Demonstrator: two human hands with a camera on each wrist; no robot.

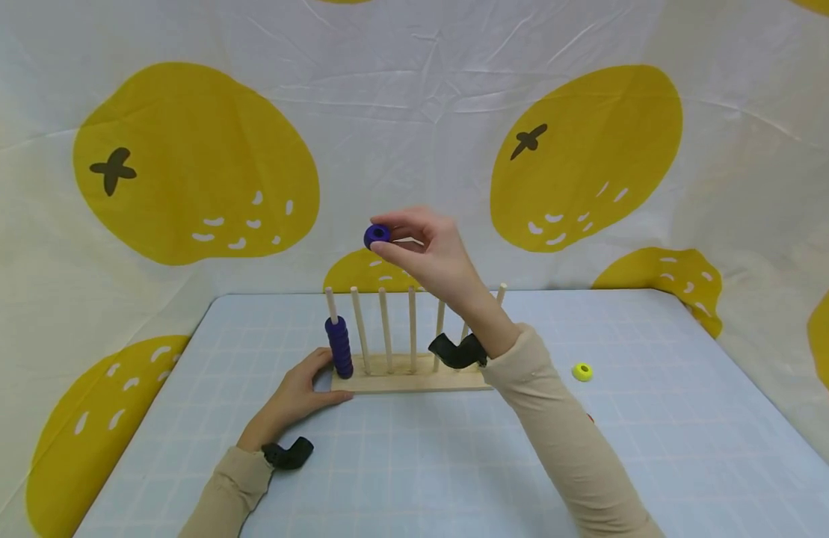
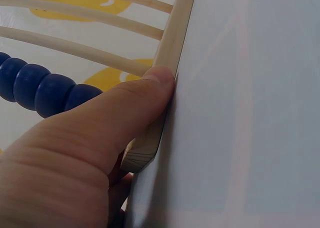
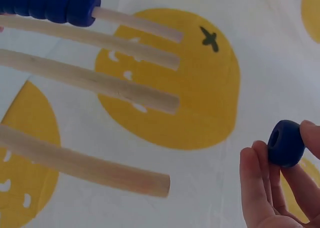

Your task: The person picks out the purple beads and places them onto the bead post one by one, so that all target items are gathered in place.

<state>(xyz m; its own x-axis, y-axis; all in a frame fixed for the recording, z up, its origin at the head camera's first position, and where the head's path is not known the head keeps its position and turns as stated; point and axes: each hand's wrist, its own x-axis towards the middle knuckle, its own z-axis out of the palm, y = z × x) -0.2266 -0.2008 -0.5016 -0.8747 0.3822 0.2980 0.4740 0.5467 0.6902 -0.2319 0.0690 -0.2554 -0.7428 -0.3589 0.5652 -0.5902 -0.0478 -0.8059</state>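
Note:
Between thumb and fingers my right hand [image 1: 430,250] pinches a blue bead [image 1: 377,236], held up above the pegs with its hole showing. Below it a wooden peg rack [image 1: 414,383] stands on the table. Its leftmost peg carries a stack of several blue beads [image 1: 339,350], with the peg's bare tip sticking out on top. The other pegs [image 3: 135,95] that show have no beads. My left hand [image 1: 296,396] grips the left end of the rack's base, thumb along the front edge in the left wrist view; its other fingers are mostly hidden behind.
A yellow bead [image 1: 582,371] lies on the table right of the rack. A small red thing [image 1: 590,418] peeks out beside the right sleeve [image 1: 555,418], which covers part of the table. Behind the table [image 1: 401,463] hangs a white cloth with yellow fruit prints.

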